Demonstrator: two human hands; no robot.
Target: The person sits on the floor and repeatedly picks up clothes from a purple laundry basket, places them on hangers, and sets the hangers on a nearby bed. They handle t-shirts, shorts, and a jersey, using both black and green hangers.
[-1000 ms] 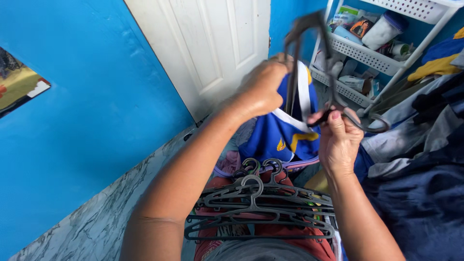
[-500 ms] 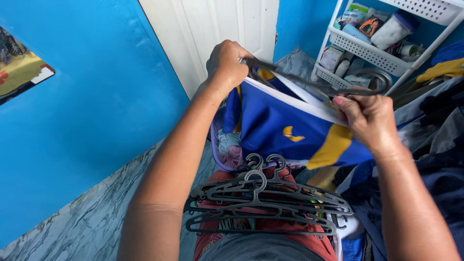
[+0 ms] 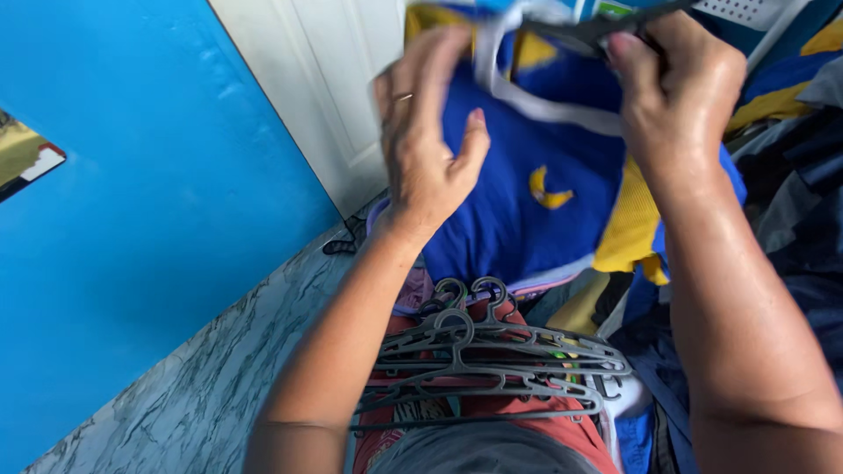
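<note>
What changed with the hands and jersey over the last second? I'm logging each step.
The left hand let go and now lies open against the blue jersey. The right hand raised the dark hanger towards the top edge. The hanger stack on the lap stayed put.

Wall: bright blue wall [image 3: 132, 219] fills the left side, smooth and evenly lit
Picture: corner of a framed picture [image 3: 22, 162] hangs at the far left edge
Door: white panelled door [image 3: 334, 96] stands shut beside the blue wall
Floor: grey marbled floor [image 3: 202, 377] runs along the wall's foot
Shelf: white perforated shelf [image 3: 755, 10] shows at the upper right
Light: bright daylight, soft shadows
</note>
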